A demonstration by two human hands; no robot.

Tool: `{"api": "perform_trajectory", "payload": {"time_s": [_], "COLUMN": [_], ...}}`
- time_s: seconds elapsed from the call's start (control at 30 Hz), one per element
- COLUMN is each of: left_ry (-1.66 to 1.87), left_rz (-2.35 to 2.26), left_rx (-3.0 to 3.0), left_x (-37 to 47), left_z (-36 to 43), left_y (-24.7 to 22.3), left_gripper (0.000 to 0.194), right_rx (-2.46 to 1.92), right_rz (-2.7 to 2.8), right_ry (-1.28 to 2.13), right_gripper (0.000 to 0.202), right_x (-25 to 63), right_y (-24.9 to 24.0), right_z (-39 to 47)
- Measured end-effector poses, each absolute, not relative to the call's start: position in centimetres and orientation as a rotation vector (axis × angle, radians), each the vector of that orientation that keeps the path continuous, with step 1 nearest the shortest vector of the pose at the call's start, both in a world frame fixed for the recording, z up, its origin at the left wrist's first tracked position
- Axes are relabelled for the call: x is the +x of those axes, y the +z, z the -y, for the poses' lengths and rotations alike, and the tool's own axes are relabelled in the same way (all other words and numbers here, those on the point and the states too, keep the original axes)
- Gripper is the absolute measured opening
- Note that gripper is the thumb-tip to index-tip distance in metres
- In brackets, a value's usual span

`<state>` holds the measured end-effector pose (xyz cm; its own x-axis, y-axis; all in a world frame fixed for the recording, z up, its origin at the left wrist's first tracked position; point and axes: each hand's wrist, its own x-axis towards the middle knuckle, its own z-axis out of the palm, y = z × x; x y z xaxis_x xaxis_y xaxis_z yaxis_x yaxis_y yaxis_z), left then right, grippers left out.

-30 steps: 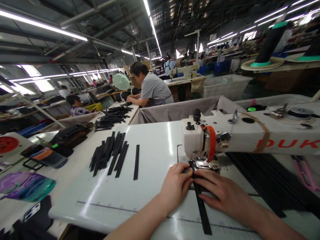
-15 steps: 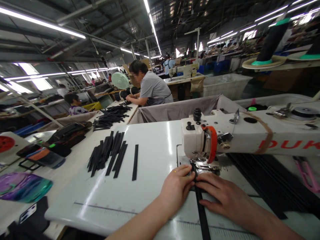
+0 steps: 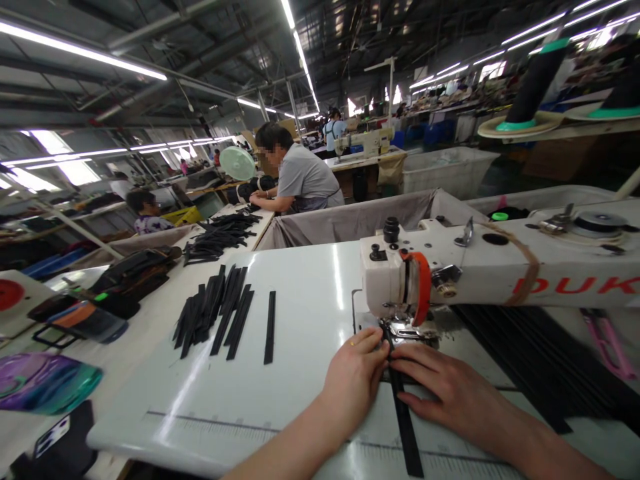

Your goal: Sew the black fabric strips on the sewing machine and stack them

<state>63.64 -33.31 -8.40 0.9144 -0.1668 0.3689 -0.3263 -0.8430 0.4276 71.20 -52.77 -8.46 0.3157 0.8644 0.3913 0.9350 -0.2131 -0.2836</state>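
A black strip (image 3: 406,427) runs from under the presser area of the white sewing machine (image 3: 470,267) toward the table's front edge. My left hand (image 3: 356,373) lies at the strip's left side, its fingers pressed together on the strip near the needle. From the right, my right hand (image 3: 440,383) holds the strip too, with fingertips on its edge and the thumb lower down. Left of the machine, a single short black strip (image 3: 270,327) lies beside a pile of short strips (image 3: 213,310). Longer black strips (image 3: 525,360) lie under the machine arm.
Pink scissors (image 3: 607,343) are at the right. A purple-green pouch (image 3: 47,382), a phone (image 3: 63,440) and a cup (image 3: 90,320) stand or lie at the left. A fabric-lined bin (image 3: 350,220) is behind the table; a person (image 3: 305,173) works beyond.
The black strip has shifted forward, away from me, so its near end now shows above the picture's bottom edge. Both hands keep nearly the same places.
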Motion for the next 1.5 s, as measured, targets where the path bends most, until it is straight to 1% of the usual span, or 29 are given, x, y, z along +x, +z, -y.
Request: {"api": "perform_trajectory", "payload": {"time_s": [0.23,0.4,0.47,0.6,0.83,1.1,1.3,1.5], "left_ry": [0.427,0.446,0.462,0.489,0.491,0.502,0.511,0.496], "left_rz": [0.346,0.322,0.316,0.316,0.305,0.252,0.192,0.097], "left_rx": [2.594,2.564,2.545,2.496,2.477,2.443,2.486,2.589], "left_x": [63.6,64.4,64.8,65.0,64.5,64.3,64.2,64.1], "left_z": [33.5,33.5,33.5,33.5,33.8,34.2,34.2,34.6], "left_y": [-8.5,-8.7,-8.7,-8.8,-8.7,-8.6,-8.6,-8.3], "left_gripper": [0.024,0.025,0.024,0.020,0.021,0.014,0.017,0.013], "right_rx": [-2.107,-2.115,-2.107,-2.035,-1.960,-2.075,-2.153,-2.178], "right_rz": [1.551,1.520,1.545,1.605,1.642,1.565,1.530,1.530], "right_ry": [-0.272,-0.347,-0.364,-0.336,-0.235,-0.255,-0.362,-0.405], "right_gripper": [0.029,0.034,0.032,0.026,0.019,0.023,0.029,0.032], "right_x": [70.9,71.2,71.2,70.8,70.3,71.4,72.0,71.9], "right_y": [-8.4,-8.5,-8.2,-7.3,-6.8,-7.5,-7.8,-8.3], "right_z": [52.8,52.6,52.6,52.8,52.9,52.7,52.2,52.1]}}
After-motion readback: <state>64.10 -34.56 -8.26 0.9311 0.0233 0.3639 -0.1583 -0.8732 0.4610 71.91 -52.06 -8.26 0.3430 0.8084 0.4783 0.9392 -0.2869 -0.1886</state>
